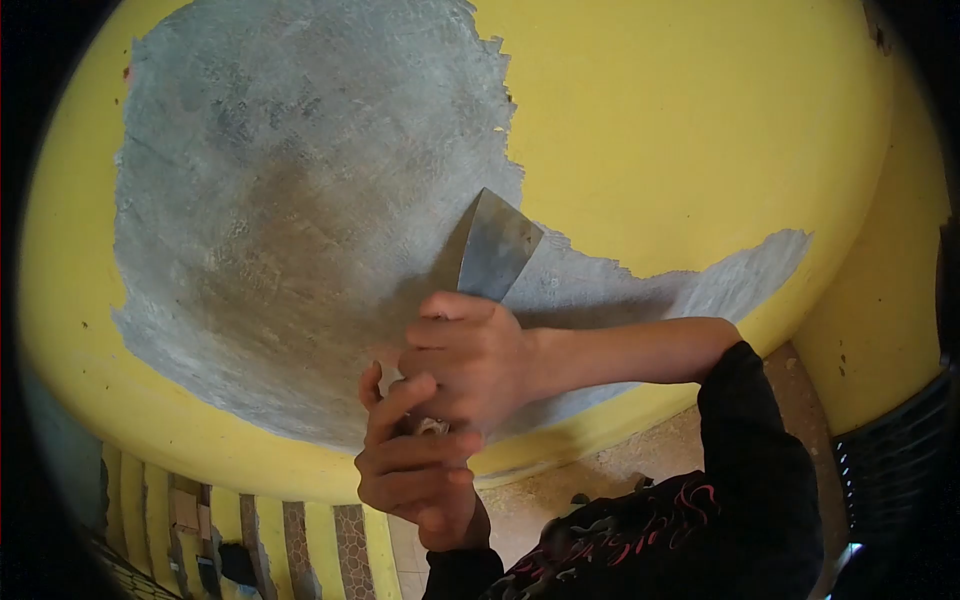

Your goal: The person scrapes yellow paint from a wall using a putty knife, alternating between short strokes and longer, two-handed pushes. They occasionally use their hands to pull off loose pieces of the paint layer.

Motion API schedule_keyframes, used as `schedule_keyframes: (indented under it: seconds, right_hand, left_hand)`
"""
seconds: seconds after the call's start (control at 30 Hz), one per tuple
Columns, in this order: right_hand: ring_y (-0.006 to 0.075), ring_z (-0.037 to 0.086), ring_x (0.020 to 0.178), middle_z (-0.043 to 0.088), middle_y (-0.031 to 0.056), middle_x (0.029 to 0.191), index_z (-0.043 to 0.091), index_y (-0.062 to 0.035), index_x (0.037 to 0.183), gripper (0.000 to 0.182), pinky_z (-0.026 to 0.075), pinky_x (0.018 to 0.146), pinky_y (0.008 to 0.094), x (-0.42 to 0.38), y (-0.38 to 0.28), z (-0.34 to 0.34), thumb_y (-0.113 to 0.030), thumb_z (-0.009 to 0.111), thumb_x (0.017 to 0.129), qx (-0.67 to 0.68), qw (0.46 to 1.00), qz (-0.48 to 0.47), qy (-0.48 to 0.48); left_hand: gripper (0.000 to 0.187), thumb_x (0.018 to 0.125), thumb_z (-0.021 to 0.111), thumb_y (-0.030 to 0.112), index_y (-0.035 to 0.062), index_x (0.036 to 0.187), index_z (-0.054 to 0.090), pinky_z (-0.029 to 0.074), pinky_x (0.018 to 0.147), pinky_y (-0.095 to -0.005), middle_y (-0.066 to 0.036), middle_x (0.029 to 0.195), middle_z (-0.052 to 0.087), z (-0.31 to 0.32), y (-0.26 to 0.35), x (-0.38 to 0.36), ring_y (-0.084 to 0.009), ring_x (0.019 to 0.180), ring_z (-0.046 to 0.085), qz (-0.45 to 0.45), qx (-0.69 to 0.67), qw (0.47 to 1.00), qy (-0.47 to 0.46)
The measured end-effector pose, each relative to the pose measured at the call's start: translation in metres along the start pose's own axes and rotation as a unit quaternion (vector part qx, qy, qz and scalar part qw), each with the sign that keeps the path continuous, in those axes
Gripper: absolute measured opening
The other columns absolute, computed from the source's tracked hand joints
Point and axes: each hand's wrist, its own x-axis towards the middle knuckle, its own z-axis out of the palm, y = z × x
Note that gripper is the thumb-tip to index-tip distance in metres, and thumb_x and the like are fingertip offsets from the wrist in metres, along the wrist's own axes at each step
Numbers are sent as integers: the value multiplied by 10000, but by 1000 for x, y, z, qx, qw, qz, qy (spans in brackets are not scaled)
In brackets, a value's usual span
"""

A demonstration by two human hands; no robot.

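Observation:
A scraper (501,246) with a wide metal blade lies against the bare grey patch (300,150), its corner close to the ragged edge of the yellow paint (690,120). My right hand (468,362) is closed in a fist round its handle, the forearm reaching in from the right. Just below, my left hand (415,465) has its fingers loosely curled and spread about the handle's butt end, a bit of which shows between them. Most of the handle is hidden by both hands.
The curved yellow surface has a rounded rim along the bottom. Below it are a tiled floor (520,510) and yellow-and-brown striped steps (300,540) at lower left. A dark slatted object (900,450) stands at right. My black sleeve (750,430) crosses the lower right.

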Motion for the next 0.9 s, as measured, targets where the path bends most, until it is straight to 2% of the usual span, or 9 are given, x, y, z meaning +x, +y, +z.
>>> schedule_keyframes:
  seconds: [0.1, 0.37, 0.47, 0.57, 0.67, 0.7, 0.73, 0.83, 0.9]
  right_hand:
    - [139, 509, 602, 526, -13, 633, 609, -140, 697, 178, 383, 607, 272, 4, -11, 16, -261, 599, 566, -1, 1000, -25, 18]
    - [142, 498, 577, 466, -18, 589, 540, -102, 625, 163, 388, 592, 281, -1, -6, 25, -257, 589, 615, 65, 998, 10, 0]
    - [138, 461, 518, 437, -25, 562, 493, -117, 572, 196, 372, 549, 281, 3, -13, 26, -123, 431, 758, 45, 997, 11, 55]
    - [138, 457, 489, 449, -34, 532, 498, -176, 570, 238, 309, 520, 292, 6, -19, 35, -377, 598, 491, 45, 996, 6, 72]
    - [125, 401, 457, 396, -25, 536, 469, -132, 549, 228, 314, 468, 278, 6, -4, 30, -231, 327, 401, 29, 994, -5, 110]
    - [127, 402, 457, 397, -21, 535, 462, -130, 543, 173, 312, 466, 281, 3, 3, 25, -257, 413, 436, 21, 991, 2, 130]
    - [129, 403, 457, 397, -17, 534, 456, -128, 538, 173, 311, 463, 284, 2, 7, 20, -282, 500, 471, 13, 989, 4, 146]
    - [127, 397, 450, 408, -22, 531, 476, -131, 553, 215, 294, 460, 279, 11, -23, 24, -175, 484, 763, 95, 986, 28, 131]
    - [127, 393, 440, 411, -22, 523, 475, -132, 553, 241, 274, 459, 279, 4, -20, 23, -157, 361, 764, 101, 989, 4, 109]
  left_hand:
    - [253, 767, 315, 332, 132, 725, 465, 323, 1009, -530, -39, 553, 486, -5, -1, -5, -278, 708, 534, 13, -154, 987, 51]
    - [252, 780, 323, 336, 141, 806, 480, 406, 897, -466, -16, 612, 498, -8, -10, 6, -228, 688, 521, 45, 9, 998, 51]
    - [327, 946, 302, 397, 140, 938, 503, 422, 905, -485, -77, 772, 583, -19, -11, 13, -223, 736, 589, 119, -20, 990, -71]
    - [298, 936, 338, 343, 114, 803, 476, 456, 746, -443, -58, 691, 516, -17, -9, 11, -209, 653, 558, 134, -106, 984, 46]
    - [256, 871, 423, 313, 133, 707, 505, 444, 663, -373, 12, 580, 489, 10, -24, 19, -182, 569, 532, 119, -98, 986, 59]
    - [243, 839, 466, 298, 143, 659, 519, 437, 621, -337, 46, 524, 476, 13, -25, 20, -168, 526, 519, 111, -96, 987, 66]
    - [274, 863, 345, 289, 108, 743, 512, 457, 734, -416, -1, 580, 522, -1, -21, 26, -222, 645, 562, 107, 3, 989, -99]
    - [289, 858, 347, 320, 108, 718, 486, 427, 666, -375, 7, 587, 494, 14, -22, 28, -190, 613, 542, 132, -18, 990, -35]
    - [312, 853, 348, 351, 108, 693, 460, 396, 597, -335, 15, 594, 466, 17, -23, 27, -158, 580, 521, 153, -39, 987, -6]
